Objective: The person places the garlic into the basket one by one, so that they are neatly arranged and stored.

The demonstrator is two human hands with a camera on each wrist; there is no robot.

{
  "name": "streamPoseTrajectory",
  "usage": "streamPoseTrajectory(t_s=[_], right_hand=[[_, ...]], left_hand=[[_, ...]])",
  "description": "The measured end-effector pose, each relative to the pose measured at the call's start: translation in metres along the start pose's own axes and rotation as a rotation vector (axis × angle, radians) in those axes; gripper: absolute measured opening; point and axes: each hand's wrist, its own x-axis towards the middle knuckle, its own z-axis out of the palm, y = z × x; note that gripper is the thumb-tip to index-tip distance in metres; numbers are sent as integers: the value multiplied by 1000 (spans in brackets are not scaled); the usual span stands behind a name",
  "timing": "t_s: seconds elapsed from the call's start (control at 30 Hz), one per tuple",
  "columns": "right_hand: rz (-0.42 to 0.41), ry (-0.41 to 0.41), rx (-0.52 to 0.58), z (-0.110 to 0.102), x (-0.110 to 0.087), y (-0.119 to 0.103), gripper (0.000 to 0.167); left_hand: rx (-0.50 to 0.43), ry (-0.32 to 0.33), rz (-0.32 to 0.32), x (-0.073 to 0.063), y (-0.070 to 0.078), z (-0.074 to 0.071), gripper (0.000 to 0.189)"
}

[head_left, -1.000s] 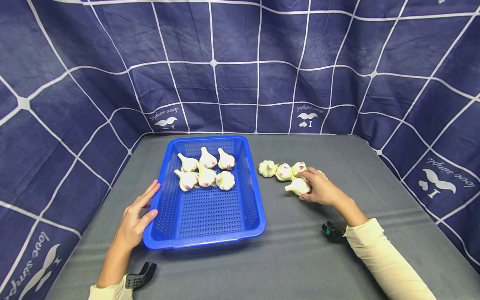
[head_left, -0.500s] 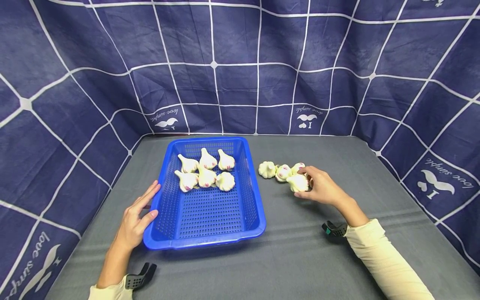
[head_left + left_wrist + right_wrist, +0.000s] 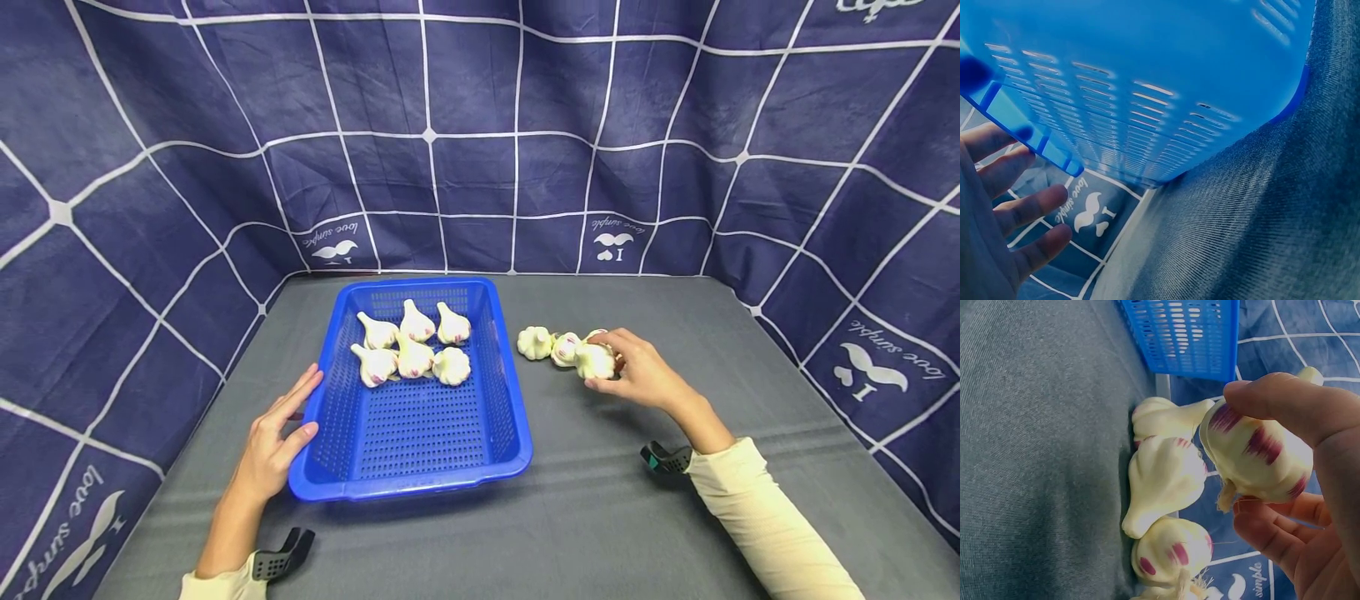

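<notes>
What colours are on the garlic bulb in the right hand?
Creamy white with purple patches; the right wrist view shows the garlic bulb best.

Navy cloth (image 3: 472,83), white grid lines (image 3: 429,135), moustache prints (image 3: 614,239), behind and beside grey tabletop (image 3: 585,517).

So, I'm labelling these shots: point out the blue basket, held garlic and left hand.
Blue basket (image 3: 420,433), head view: bare floor.
Held garlic (image 3: 1259,451), right wrist view: bulb's middle.
Left hand (image 3: 266,448), head view: back of hand.

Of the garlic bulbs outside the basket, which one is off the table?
The bulb held up in the right hand; the other loose bulbs, right of the basket in the head view, rest on the grey table.
</notes>
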Motion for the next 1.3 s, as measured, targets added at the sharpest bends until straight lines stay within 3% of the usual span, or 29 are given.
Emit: streamPoseTrajectory(t_s=[0.57,0.93,1.3], right_hand=[[35,-16,26,-5,15,-17,50],[-22,12,42,0,26,-25,50],[-36,0,76,3,42,-38,50]], left_hand=[[0,2,-7,-3,1,0,58],[-34,15,35,0,2,1,59],[-11,3,-3,-1,0,0,59]])
